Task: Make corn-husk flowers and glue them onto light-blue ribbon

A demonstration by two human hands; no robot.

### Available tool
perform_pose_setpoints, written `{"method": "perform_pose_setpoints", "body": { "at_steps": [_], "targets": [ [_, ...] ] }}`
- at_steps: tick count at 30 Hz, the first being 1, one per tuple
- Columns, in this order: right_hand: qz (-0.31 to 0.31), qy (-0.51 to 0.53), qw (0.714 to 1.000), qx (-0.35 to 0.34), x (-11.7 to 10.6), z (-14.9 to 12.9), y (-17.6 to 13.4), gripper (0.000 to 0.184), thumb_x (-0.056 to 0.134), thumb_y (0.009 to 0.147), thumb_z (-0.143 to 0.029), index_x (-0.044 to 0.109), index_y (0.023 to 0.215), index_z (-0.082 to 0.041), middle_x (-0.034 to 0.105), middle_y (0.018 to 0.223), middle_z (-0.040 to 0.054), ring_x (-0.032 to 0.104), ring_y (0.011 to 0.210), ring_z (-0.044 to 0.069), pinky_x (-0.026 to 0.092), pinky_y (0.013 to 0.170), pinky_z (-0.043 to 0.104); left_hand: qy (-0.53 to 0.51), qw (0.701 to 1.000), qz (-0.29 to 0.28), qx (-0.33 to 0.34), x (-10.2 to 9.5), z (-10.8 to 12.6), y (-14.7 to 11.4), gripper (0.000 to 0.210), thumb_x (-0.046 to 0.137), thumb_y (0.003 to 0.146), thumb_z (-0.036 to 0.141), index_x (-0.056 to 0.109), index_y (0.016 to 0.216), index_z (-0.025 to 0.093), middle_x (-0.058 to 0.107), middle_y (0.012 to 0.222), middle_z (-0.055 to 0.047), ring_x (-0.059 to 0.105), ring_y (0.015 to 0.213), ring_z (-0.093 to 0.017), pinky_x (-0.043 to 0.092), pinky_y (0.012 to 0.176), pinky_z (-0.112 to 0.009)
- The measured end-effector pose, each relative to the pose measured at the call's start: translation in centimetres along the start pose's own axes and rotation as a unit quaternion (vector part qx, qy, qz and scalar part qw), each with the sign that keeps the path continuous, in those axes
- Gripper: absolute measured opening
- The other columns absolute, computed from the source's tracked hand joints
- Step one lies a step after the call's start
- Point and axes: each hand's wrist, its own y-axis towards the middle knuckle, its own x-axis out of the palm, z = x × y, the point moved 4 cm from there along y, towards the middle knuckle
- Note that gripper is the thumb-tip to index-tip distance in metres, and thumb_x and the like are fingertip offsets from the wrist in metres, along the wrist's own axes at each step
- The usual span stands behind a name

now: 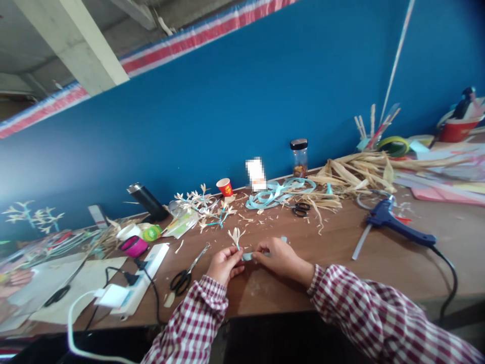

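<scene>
Near the table's front edge, my left hand pinches the stem of a small pale flower, which looks made of dried husk and stands upright. A light blue ribbon stretches from the flower's stem to my right hand, whose fingers are closed on it. The ribbon's free end shows just behind the right hand. Left of my left hand lie scissors with black handles. Beyond the hands, several similar husk flowers on blue stems rest on the table, along with a loose heap of blue ribbon.
A blue glue gun with its cord lies right. Dried husks, a lidded jar, a second pair of scissors and a red paper cup stand behind. A power strip lies left; another person's hand shows far left.
</scene>
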Motion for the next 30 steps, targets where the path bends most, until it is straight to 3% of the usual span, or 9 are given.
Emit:
{"method": "perform_pose_setpoints", "body": {
  "at_steps": [12,17,22,26,30],
  "targets": [
    [0.008,0.004,1.000,-0.022,0.1,0.0,0.0,0.026,0.053,0.081,-0.040,0.069,0.077,-0.020,0.068,0.068,0.0028,0.056,0.060,0.014,0.031,0.053,0.022,-0.004,1.000,0.015,0.027,-0.3,-0.4,0.6,0.029,0.082,0.051,0.027,0.064,0.067,0.011,0.063,0.056,0.001,0.056,0.045,-0.007,0.049,0.047,-0.017],
    [0.009,0.016,1.000,-0.017,0.2,0.3,0.1,0.027,0.052,0.081,-0.040,0.069,0.075,-0.019,0.067,0.066,0.0023,0.054,0.057,0.013,0.030,0.052,0.022,-0.027,1.000,0.012,0.004,-0.2,-0.3,0.2,0.019,0.077,0.062,0.021,0.064,0.072,0.011,0.064,0.058,-0.001,0.058,0.046,-0.007,0.052,0.049,-0.018],
    [0.015,0.012,1.000,-0.023,0.4,0.5,0.1,0.028,0.051,0.081,-0.041,0.068,0.074,-0.019,0.066,0.065,0.0020,0.053,0.057,0.013,0.030,0.052,0.022,-0.072,0.996,-0.030,-0.050,-0.3,-0.1,-0.6,0.007,0.067,0.073,0.013,0.065,0.079,0.010,0.065,0.059,-0.003,0.061,0.051,-0.009,0.054,0.051,-0.020],
    [0.018,0.011,1.000,-0.021,0.3,0.4,0.1,0.029,0.051,0.081,-0.041,0.068,0.074,-0.019,0.066,0.065,0.0024,0.053,0.058,0.013,0.030,0.053,0.022,-0.091,0.991,-0.070,-0.065,-0.6,-0.2,-0.9,0.015,0.067,0.072,0.007,0.065,0.086,0.011,0.067,0.066,-0.003,0.064,0.058,-0.010,0.055,0.056,-0.021],
    [0.016,0.012,1.000,-0.014,0.3,0.3,0.0,0.029,0.051,0.081,-0.041,0.068,0.073,-0.018,0.066,0.065,0.0027,0.054,0.057,0.013,0.030,0.052,0.022,-0.084,0.992,-0.070,-0.062,-0.7,-0.5,-0.7,0.021,0.067,0.070,0.001,0.064,0.087,0.012,0.068,0.071,-0.003,0.065,0.061,-0.011,0.056,0.058,-0.021]
  ]
}}
